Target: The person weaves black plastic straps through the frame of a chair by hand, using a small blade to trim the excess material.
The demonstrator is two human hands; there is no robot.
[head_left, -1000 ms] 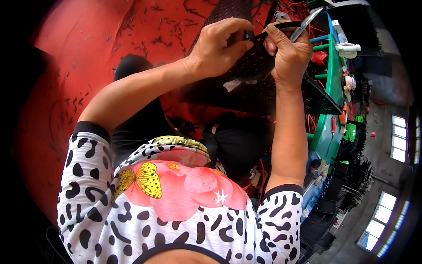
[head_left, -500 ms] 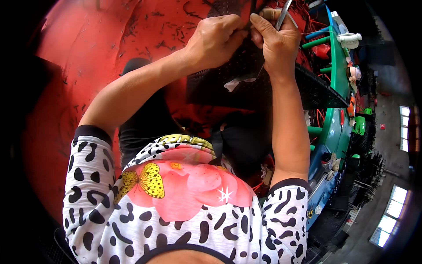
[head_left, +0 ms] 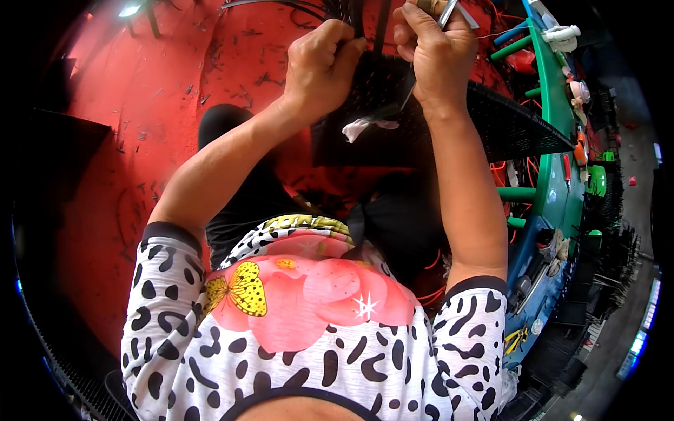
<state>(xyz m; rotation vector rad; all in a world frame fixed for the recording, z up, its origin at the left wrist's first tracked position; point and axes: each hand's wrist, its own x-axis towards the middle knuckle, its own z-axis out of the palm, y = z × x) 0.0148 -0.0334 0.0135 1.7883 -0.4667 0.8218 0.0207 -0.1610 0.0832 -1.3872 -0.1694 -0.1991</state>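
Note:
My left hand (head_left: 319, 67) is closed at the top of the view, fingers curled against dark upright strips (head_left: 358, 17) by the black woven basket; exactly what lies inside the fist is hidden. To its right, my right hand (head_left: 441, 59) grips a slim silver metal tool (head_left: 447, 12) whose thin shaft seems to come out below the palm. Tan tape wraps a finger of that hand. Below both hands lies the black woven basket (head_left: 484, 130), tilted over my knees. A white crumpled scrap (head_left: 357, 129) shows against its dark side.
Red flooring (head_left: 154, 105) with scattered dark strip offcuts spreads on the left. At the right stands a green and blue bench (head_left: 554, 175) with green legs, carrying a white roll-like item (head_left: 560, 35) and small tools. Black strips (head_left: 277, 3) curve in at the top edge.
My left hand has moved left and slightly down, away from the right hand, opening a gap between them. The right hand sits slightly higher, still gripping the metal tool. The view has shifted.

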